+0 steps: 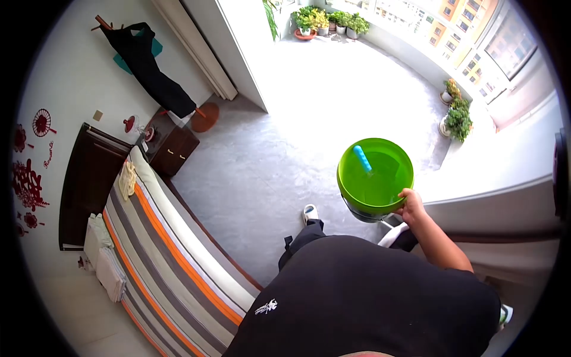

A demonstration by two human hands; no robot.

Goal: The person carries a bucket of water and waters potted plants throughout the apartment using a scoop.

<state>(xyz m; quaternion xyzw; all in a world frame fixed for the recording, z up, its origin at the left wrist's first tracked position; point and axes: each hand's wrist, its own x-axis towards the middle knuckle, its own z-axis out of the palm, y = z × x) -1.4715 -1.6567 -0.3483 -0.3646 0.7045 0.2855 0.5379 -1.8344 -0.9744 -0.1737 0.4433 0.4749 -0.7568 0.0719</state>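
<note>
My right hand (410, 206) grips the rim of a bright green bucket (389, 162), thumb over the edge, and holds it out in front of my body on the right. A light-blue ribbed handle (361, 158) leans against the inner wall of the bucket; its lower end is not clear to me. The inside looks shiny, perhaps with water at the bottom, but I cannot be sure. A dark bail hangs along the bucket's near side. My left hand is out of view.
A bed with a striped cover (196, 262) stands on the left, beside a dark nightstand (173, 150). Black clothing (156, 77) hangs on a coat stand. Potted plants (458, 122) line the sunlit window side. Grey floor (238, 178) lies between.
</note>
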